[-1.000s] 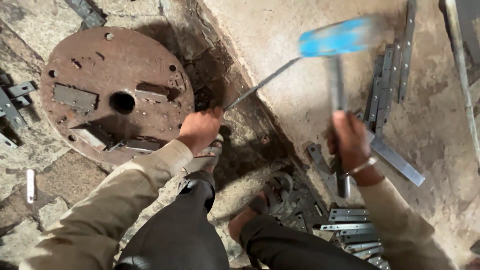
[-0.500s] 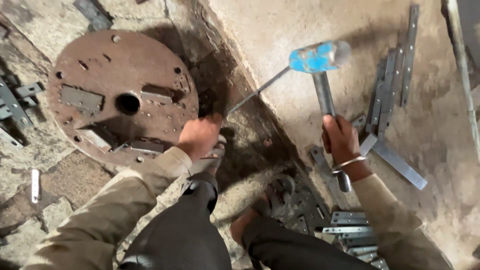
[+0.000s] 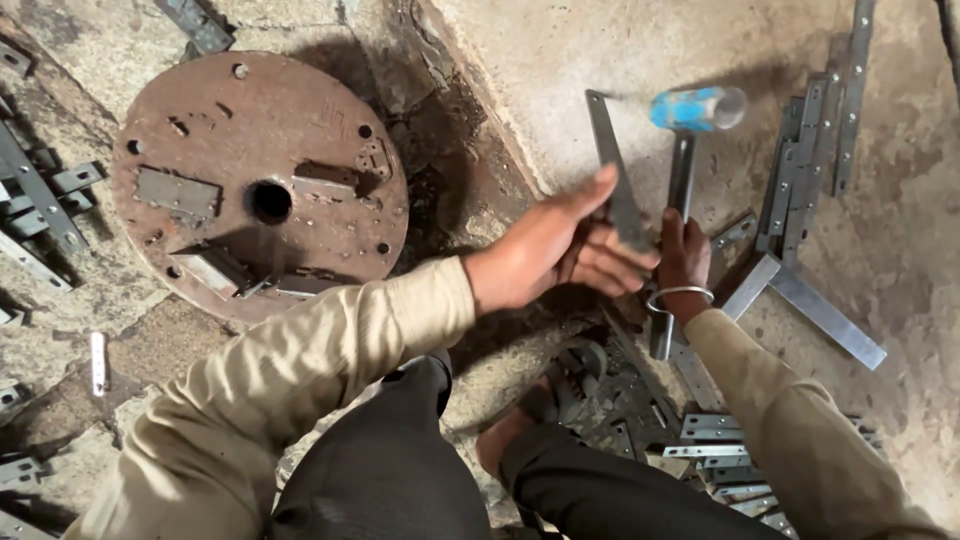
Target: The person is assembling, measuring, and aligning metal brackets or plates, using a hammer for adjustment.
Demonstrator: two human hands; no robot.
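My right hand [image 3: 684,260] grips the metal handle of a hammer with a blue head [image 3: 698,108], which rests low over the concrete floor. My left hand [image 3: 560,245] reaches across to the right and holds a long flat metal strip [image 3: 612,170] that stands tilted beside the hammer handle. A metal bangle sits on my right wrist. My bent knees and one foot in a sandal [image 3: 560,385] show below the hands.
A rusty round steel plate [image 3: 240,120] with a centre hole and welded blocks lies at the left. Flat perforated metal strips [image 3: 815,160] lie at the right, an angled strip [image 3: 815,310] beside my right wrist, a pile of short pieces [image 3: 720,450] at lower right, brackets [image 3: 40,200] at far left.
The hammer came down from a raised swing. My left hand moved from beside the round plate to the right, carrying the strip next to the hammer.
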